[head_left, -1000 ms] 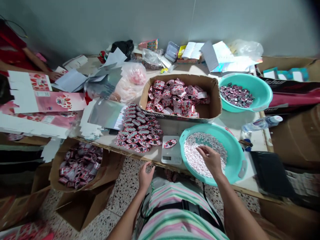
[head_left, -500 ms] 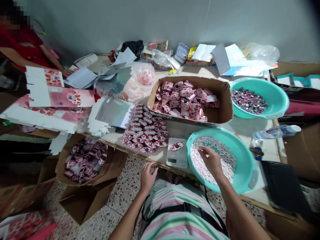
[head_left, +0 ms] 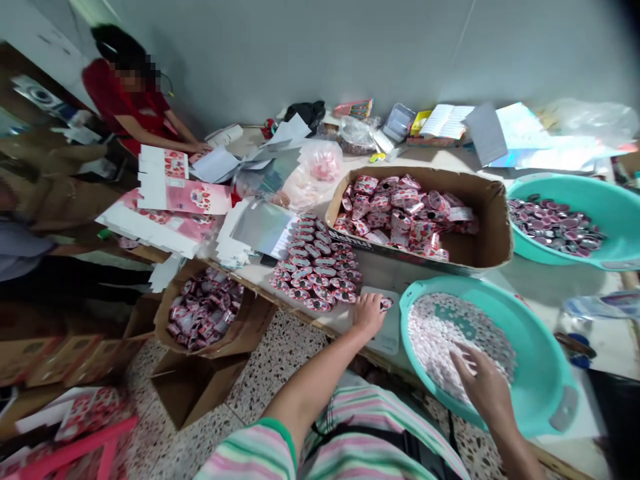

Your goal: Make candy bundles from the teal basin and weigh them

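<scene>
My left hand [head_left: 369,316] is closed at the kitchen scale [head_left: 386,343], its fingers round a small oval strawberry-print container [head_left: 387,303]; the hand covers most of it. Over the near side of a turquoise basin [head_left: 543,373], my right hand [head_left: 484,383] hangs with its fingers apart. Small white tablet-like pieces [head_left: 430,333] cover much of the basin's bottom, just under that hand; I see none between its fingers. Left of the scale, several matching filled containers [head_left: 320,270] stand in tight rows.
Behind the scale is a cardboard box [head_left: 483,243] of printed containers. Another turquoise basin [head_left: 620,220] holds oval lids. A box of wrapped pieces [head_left: 203,310] stands below the table edge. Printed card sheets [head_left: 165,227] overhang the left side, near a co-worker in red [head_left: 145,123].
My left hand has moved from the table's front edge onto the container on the scale. My right hand has shifted within the basin, toward its near side. The view has turned left.
</scene>
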`<state>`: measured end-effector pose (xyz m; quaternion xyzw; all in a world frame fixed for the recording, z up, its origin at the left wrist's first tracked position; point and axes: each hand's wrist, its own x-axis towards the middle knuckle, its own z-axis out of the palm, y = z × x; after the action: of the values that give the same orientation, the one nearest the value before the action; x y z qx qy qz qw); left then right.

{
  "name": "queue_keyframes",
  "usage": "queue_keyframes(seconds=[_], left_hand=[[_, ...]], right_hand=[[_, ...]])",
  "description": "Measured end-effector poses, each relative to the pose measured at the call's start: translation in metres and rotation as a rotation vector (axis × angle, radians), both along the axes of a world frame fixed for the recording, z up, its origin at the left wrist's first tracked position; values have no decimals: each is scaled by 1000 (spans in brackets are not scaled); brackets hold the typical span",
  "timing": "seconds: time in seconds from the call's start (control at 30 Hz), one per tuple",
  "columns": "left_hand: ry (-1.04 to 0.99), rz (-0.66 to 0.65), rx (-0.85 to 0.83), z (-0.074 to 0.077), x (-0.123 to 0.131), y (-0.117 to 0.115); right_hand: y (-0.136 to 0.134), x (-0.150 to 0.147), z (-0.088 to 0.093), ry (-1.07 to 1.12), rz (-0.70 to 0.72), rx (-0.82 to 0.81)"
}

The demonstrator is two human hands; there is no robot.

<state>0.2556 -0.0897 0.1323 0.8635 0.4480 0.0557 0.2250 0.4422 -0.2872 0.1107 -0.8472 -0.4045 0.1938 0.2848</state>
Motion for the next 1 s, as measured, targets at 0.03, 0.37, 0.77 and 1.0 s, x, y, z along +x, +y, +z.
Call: queue_keyframes(seconds=[0.03, 0.37, 0.77, 1.0], left_hand=[[4, -7, 1, 1, -5, -2], [21, 188, -2, 15, -135, -39], [29, -69, 49, -19, -115, 26], [44, -121, 131, -32, -120, 41]], right_hand=[[-2, 0, -3, 12, 4, 2], [2, -9, -17, 92, 42, 29], [-8, -55, -16, 157, -118, -29], [-3, -83, 2, 139, -249, -50]])
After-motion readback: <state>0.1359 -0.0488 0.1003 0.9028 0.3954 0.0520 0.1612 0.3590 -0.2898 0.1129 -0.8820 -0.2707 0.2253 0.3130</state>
